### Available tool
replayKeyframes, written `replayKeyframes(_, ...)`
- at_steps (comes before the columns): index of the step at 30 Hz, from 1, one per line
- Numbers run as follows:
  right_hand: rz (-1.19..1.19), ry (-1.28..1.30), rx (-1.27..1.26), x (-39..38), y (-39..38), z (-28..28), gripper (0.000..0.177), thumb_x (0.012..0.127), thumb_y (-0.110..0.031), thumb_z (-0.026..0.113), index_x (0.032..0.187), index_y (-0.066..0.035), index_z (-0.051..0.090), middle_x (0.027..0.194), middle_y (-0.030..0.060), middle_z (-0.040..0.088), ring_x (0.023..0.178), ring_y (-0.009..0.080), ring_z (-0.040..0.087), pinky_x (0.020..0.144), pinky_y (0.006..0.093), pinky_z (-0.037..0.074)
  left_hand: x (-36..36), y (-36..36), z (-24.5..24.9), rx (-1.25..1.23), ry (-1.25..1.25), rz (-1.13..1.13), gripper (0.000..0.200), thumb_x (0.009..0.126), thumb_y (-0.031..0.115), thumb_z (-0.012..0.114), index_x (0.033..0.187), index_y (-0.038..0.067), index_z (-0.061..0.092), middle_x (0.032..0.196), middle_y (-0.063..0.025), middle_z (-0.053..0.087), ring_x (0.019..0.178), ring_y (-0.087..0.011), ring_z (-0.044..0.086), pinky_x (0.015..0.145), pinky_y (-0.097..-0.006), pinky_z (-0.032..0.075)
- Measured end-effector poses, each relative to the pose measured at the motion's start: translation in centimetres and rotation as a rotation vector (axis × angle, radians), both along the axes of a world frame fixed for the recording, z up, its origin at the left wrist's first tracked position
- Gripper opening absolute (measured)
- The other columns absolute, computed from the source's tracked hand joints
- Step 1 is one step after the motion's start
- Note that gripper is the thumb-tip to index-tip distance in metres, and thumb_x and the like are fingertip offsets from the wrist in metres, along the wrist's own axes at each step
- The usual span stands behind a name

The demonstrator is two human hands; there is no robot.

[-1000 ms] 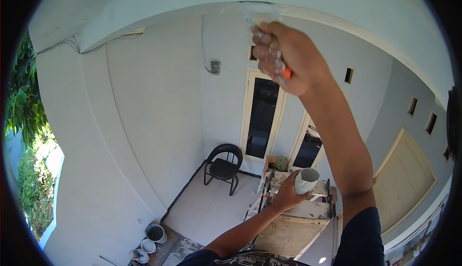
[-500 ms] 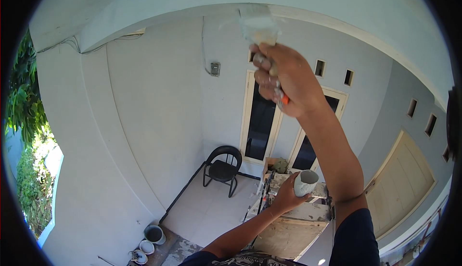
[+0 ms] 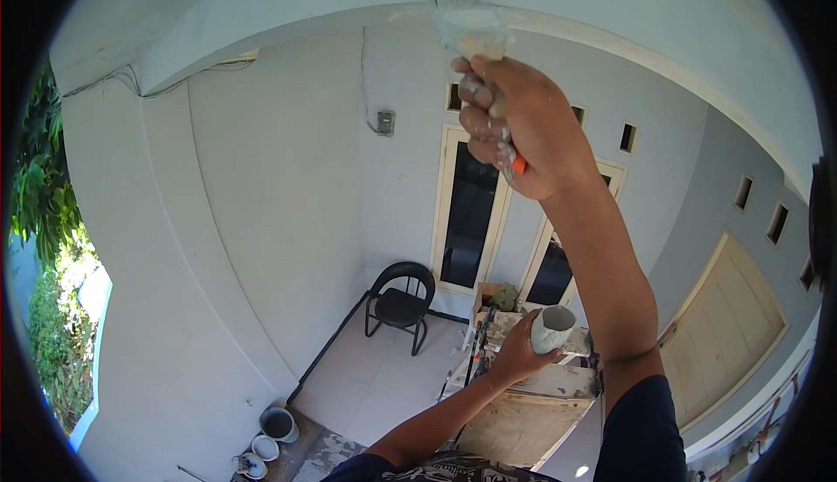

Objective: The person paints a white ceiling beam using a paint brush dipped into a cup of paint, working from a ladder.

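Observation:
My right hand (image 3: 523,125) is raised high and wrapped round the handle of a wide paintbrush (image 3: 472,30). The brush is coated in pale paint, and its bristles touch the lower edge of the white beam (image 3: 349,3) overhead. An orange handle end shows below my paint-spotted fingers. Lower down, my left hand (image 3: 516,353) grips a whitish paint-smeared cup (image 3: 552,329), held upright with its opening up, above a paint-spattered wooden platform (image 3: 527,425).
A black chair (image 3: 401,306) stands in the corner by the walls. Several buckets (image 3: 279,424) sit at the lower left. A cardboard box (image 3: 482,295) is behind the platform. A cream door (image 3: 728,334) is at the right, and a wall box (image 3: 385,123) has a cable above it.
My right hand and the brush have moved slightly upward, the bristles now against the beam's edge. My left hand still holds the cup in nearly the same place.

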State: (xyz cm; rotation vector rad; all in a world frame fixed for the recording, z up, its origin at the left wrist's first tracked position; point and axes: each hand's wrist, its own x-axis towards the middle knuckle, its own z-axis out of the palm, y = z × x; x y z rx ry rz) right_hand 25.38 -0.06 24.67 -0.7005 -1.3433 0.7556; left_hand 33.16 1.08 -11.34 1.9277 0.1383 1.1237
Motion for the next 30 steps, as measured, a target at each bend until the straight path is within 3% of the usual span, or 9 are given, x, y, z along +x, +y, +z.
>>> replayKeyframes(3,0.010,-0.028,-0.129,1.0,0.1,-3.0,0.027,0.102,-0.027,0.053,0.111,-0.001,0.054,0.074,-0.0028,0.043,0.051,0.0041,0.035,0.038,0.0199,0.028,-0.2,0.0,0.2,0.036,-0.034,0.036,0.087,0.074,0.028,0.087,0.142,-0.004,0.043,0.130,-0.0239,0.059,0.121,-0.0371,0.060,0.104,-0.0429,0.047)
replayKeyframes(4,0.047,-0.042,-0.188,1.6,0.5,-3.0,0.018,0.100,-0.018,0.050,0.107,-0.002,0.051,0.073,-0.0011,0.043,0.052,0.0086,0.037,0.044,0.0261,0.030,-0.3,0.0,0.2,0.022,-0.016,0.027,0.087,0.073,0.028,0.087,0.141,-0.003,0.043,0.130,-0.0238,0.059,0.121,-0.0370,0.060,0.104,-0.0429,0.047)
replayKeyframes(7,0.037,0.058,-0.235,2.5,4.2,-1.7,0.015,0.100,-0.018,0.049,0.101,-0.003,0.050,0.073,-0.0006,0.042,0.052,0.0091,0.037,0.044,0.0270,0.031,-0.1,0.1,0.0,0.011,-0.009,0.016,0.087,0.073,0.028,0.088,0.141,-0.003,0.043,0.130,-0.0236,0.059,0.121,-0.0370,0.060,0.104,-0.0429,0.047)
replayKeyframes(14,0.028,0.105,-0.117,1.0,8.8,2.0,0.019,0.104,-0.022,0.049,0.094,-0.006,0.048,0.070,-0.0011,0.041,0.051,0.0076,0.038,0.044,0.0247,0.030,0.0,-0.1,0.1,0.012,-0.011,0.013,0.087,0.074,0.026,0.087,0.142,-0.002,0.042,0.130,-0.0230,0.059,0.121,-0.0362,0.060,0.104,-0.0429,0.047)
replayKeyframes(17,-0.119,-0.061,0.012,0.1,7.1,-1.2,0.019,0.104,-0.024,0.050,0.095,-0.007,0.048,0.070,-0.0013,0.041,0.052,0.0072,0.040,0.044,0.0248,0.030,-0.1,-0.2,0.3,-0.004,-0.046,0.017,0.078,0.073,0.024,0.085,0.137,0.000,0.047,0.128,-0.0205,0.060,0.119,-0.0369,0.060,0.104,-0.0436,0.047)
replayKeyframes(21,-0.230,-0.274,0.056,2.4,7.9,-3.5,0.026,0.106,-0.027,0.050,0.094,-0.004,0.044,0.064,0.0052,0.047,0.048,0.0158,0.047,0.043,0.0350,0.038,0.1,-0.1,0.0,-0.006,-0.049,0.013,0.078,0.073,0.024,0.085,0.137,0.000,0.047,0.128,-0.0208,0.060,0.119,-0.0372,0.060,0.103,-0.0438,0.048)
replayKeyframes(23,-0.599,-0.740,0.611,5.1,10.4,-3.9,0.030,0.107,-0.030,0.050,0.095,-0.003,0.045,0.060,0.0125,0.051,0.047,0.0255,0.052,0.047,0.0407,0.042,0.3,0.0,-0.1,0.027,-0.053,0.027,0.078,0.073,0.025,0.086,0.137,0.000,0.047,0.127,-0.0209,0.060,0.118,-0.0376,0.060,0.103,-0.0440,0.048)
replayKeyframes(26,-0.772,-0.900,0.753,8.5,12.5,-2.2,0.032,0.107,-0.032,0.051,0.096,-0.002,0.046,0.060,0.0180,0.053,0.050,0.0359,0.055,0.050,0.0444,0.044,0.4,0.1,-0.1,0.045,-0.053,0.028,0.078,0.073,0.025,0.086,0.136,0.000,0.047,0.126,-0.0209,0.060,0.118,-0.0381,0.060,0.103,-0.0442,0.048)
replayKeyframes(30,-0.975,-0.912,0.681,12.0,14.9,0.8,0.030,0.106,-0.031,0.051,0.098,-0.002,0.047,0.058,0.0172,0.054,0.053,0.0395,0.058,0.051,0.0468,0.045,0.3,0.0,0.1,0.049,-0.061,0.016,0.078,0.074,0.025,0.086,0.136,-0.001,0.047,0.126,-0.0207,0.060,0.118,-0.0381,0.060,0.103,-0.0443,0.048)
